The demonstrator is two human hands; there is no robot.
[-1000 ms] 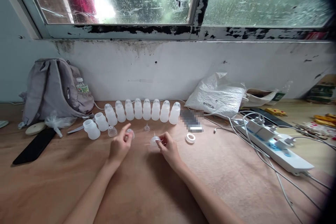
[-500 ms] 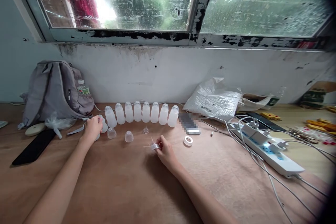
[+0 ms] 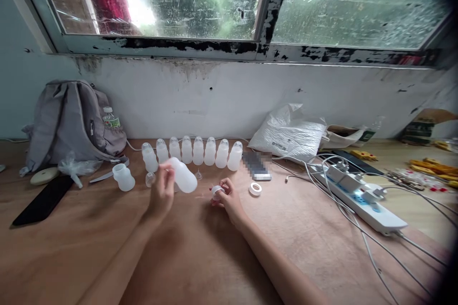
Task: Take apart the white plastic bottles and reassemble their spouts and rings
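My left hand (image 3: 162,190) grips a frosted white baby bottle body (image 3: 185,178) by its neck end, tilted above the table with its base toward the right. In my right hand (image 3: 229,200) is a white bottle collar ring (image 3: 216,192), pinched between thumb and fingers; the nipple in it is hard to make out. Another open bottle body (image 3: 123,177) stands to the left. Behind my hands several capped baby bottles (image 3: 198,151) form a row. A clear nipple (image 3: 199,175) and a clear cap (image 3: 150,179) lie before them. To the right rests a white collar ring (image 3: 255,189).
At the left are a grey backpack (image 3: 67,119), a clear plastic bag (image 3: 77,167) and a black phone-like slab (image 3: 43,201). Toward the right lie a grey device (image 3: 263,177), a white parcel bag (image 3: 289,133) and a power strip (image 3: 361,200) with trailing cables.
My left hand has lifted a bottle body from the left and carried it right, toward my right hand. The collar ring in my right hand has turned.
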